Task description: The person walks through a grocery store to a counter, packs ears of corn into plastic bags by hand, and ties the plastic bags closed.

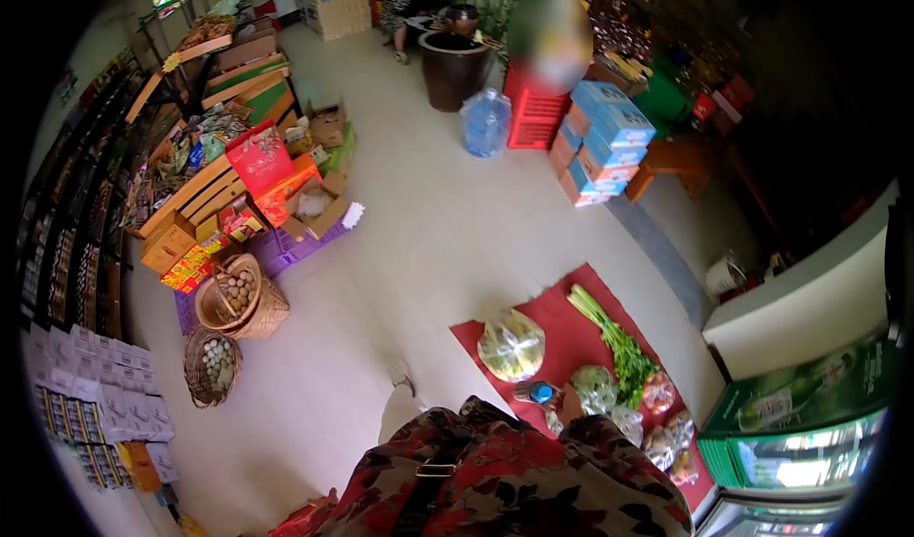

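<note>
Right hand [569, 405] just beside clear bottle with round blue cap [540, 392]; fingers indistinct, grip cannot be told. Left hand out of view, state unknown. Ahead of right hand: dark-red cloth-like mat [562, 318] bearing bulging clear plastic bag [511, 345], long leafy green stalks [630, 370].

Blue cap [541, 392] smooth plastic; bag [514, 348] glossy plastic; basket [267, 320] rough wicker
</note>
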Motion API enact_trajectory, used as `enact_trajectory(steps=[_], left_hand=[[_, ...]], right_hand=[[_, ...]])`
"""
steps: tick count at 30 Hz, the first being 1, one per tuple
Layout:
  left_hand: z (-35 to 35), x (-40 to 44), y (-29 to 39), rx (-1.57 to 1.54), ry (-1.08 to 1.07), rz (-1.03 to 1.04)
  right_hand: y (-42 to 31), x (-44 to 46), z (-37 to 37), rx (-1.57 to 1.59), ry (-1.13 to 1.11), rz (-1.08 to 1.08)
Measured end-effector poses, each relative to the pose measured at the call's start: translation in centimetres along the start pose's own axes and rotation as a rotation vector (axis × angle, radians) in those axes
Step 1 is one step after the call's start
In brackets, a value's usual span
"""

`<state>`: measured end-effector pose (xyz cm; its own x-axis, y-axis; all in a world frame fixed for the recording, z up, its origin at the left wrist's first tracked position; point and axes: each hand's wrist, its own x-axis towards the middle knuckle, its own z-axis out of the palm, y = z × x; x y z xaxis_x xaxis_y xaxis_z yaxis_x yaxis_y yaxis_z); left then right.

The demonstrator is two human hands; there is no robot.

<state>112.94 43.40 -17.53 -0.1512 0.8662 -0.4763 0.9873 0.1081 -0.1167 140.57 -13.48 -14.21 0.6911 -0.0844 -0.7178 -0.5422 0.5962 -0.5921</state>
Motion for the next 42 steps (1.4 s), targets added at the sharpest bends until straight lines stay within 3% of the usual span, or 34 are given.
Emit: enact_trajectory(steps=[2, 3, 4, 7, 8, 13, 16, 17, 18, 21, 23, 25, 26, 29, 32, 33, 35, 36, 38, 40, 42], left_hand=[[-0.9, 3.3, 4.2, -0.027, -0.039, -0.03], [-1.2, 5.2, 6.3, -0.048, -0.053, -0.039], [-2.1, 7.1, 9.2, -0.07, -0.063, -0.045], [-6.0, 12.3, 20.2, -0.177, -0.057, 0.017], [-7.7, 12.8, 25.0, -0.26, -0.022, 0.035], [-17.8, 13.8, 46.8, -0.378, 0.04, 0.425], [-19.1, 15.2, 57.1, -0.47, 0.168, 0.702], [-19.2, 14.7, 59.7, -0.464, 0.187, 0.739], [-20.0, 14.4, 62.1, -0.457, 0.213, 0.775], [-19.0, 13.4, 66.8, -0.449, 0.175, 0.742], [-14.6, 15.4, 67.3, -0.418, 0.18, 0.626], [-15.9, 12.2, 67.9, -0.306, 0.015, 0.311], [-14.2, 12.6, 67.9, -0.185, 0.058, 0.2], [-15.5, 9.3, 69.1, -0.106, -0.055, 0.036], [-12.9, 11.3, 69.0, -0.293, -0.011, 0.057], [-13.2, 11.5, 69.7, -0.306, 0.039, 0.053], [-13.5, 10.8, 72.0, -0.333, 0.036, 0.031], [-15.6, 9.4, 73.9, -0.344, -0.029, -0.01], [-15.3, 11.0, 76.7, -0.33, -0.053, -0.034], [-15.8, 12.4, 79.2, -0.347, -0.075, -0.01], [-17.3, 13.5, 82.4, -0.386, -0.085, 0.02]], right_hand=[[0.0, 3.5, 2.2, 0.034, 0.018, -0.025], [-0.3, 4.6, 3.8, 0.091, 0.166, 0.0], [-1.0, 5.5, 5.6, 0.068, 0.104, -0.024], [-3.7, 10.7, 9.6, 0.091, 0.163, 0.049], [-4.2, 12.3, 11.3, 0.075, 0.23, -0.036], [-6.5, 15.4, 21.4, 0.221, 0.254, 0.046], [-7.5, 16.7, 27.5, 0.068, 0.233, -0.018], [-3.2, 25.7, 18.3, 0.197, 0.17, 0.056], [-3.9, 25.6, 21.9, 0.128, 0.233, 0.052], [-5.4, 30.4, 28.8, 0.062, 0.274, 0.112], [-7.3, 34.9, 32.2, -0.006, 0.267, 0.155], [-10.3, 39.7, 35.6, -0.087, 0.261, 0.21], [-11.8, 41.8, 37.0, -0.142, 0.251, 0.237], [-15.5, 49.0, 39.9, -0.354, 0.188, 0.302], [-20.4, 57.0, 40.6, -0.574, 0.001, 0.401], [-23.5, 56.8, 43.9, -0.612, -0.098, 0.443], [-28.8, 54.8, 49.9, -0.785, -0.299, 0.31], [-30.4, 53.4, 54.4, -0.894, -0.426, 0.118], [-31.9, 54.3, 62.0, -0.896, -0.1, 0.239], [-33.2, 55.9, 67.1, -0.925, -0.04, 0.149], [-35.6, 56.1, 73.7, -0.885, 0.03, -0.073]])
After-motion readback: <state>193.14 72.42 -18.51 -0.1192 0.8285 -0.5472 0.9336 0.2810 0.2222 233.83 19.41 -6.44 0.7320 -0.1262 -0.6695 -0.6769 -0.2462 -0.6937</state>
